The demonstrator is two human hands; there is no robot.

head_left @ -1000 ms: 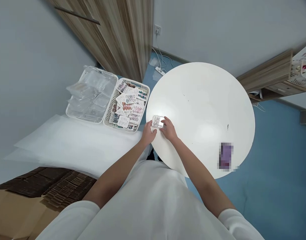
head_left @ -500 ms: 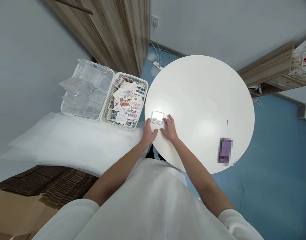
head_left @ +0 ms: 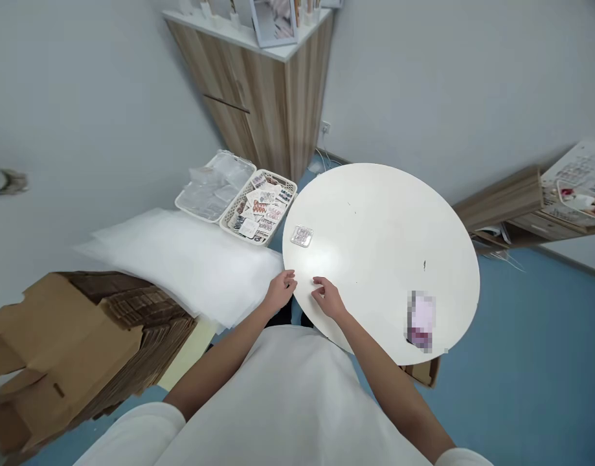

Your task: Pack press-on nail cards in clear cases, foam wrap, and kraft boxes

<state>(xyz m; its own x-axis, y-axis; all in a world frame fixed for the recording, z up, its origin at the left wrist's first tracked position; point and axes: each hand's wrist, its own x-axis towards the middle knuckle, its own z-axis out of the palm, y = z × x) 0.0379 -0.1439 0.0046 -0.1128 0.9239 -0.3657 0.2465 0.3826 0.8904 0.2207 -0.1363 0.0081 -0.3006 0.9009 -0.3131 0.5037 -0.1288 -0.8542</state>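
A small clear plastic case (head_left: 302, 235) with press-on nails in it lies flat at the left side of the round white table (head_left: 389, 213). Both my hands are apart from it, on the near side. At the table's edge, my left hand (head_left: 280, 290) is open, its fingers loosely bent and nothing visible in them. My right hand (head_left: 329, 298) hovers over the near part of the tabletop, also open and holding nothing, with thumb and forefinger spread.
Left of the table stands a white basket (head_left: 223, 216) of nail cards beside another basket (head_left: 180, 202) of clear plastic packaging. White sheets (head_left: 190, 259) lie in front of them. Flattened cardboard boxes (head_left: 74, 343) are stacked at lower left. A pixelated purple object (head_left: 422, 317) lies on the table's right.
My hands have let go of the clear case and drawn back toward my body. The case stays on the table. My view has tilted up, showing the cabinet top.
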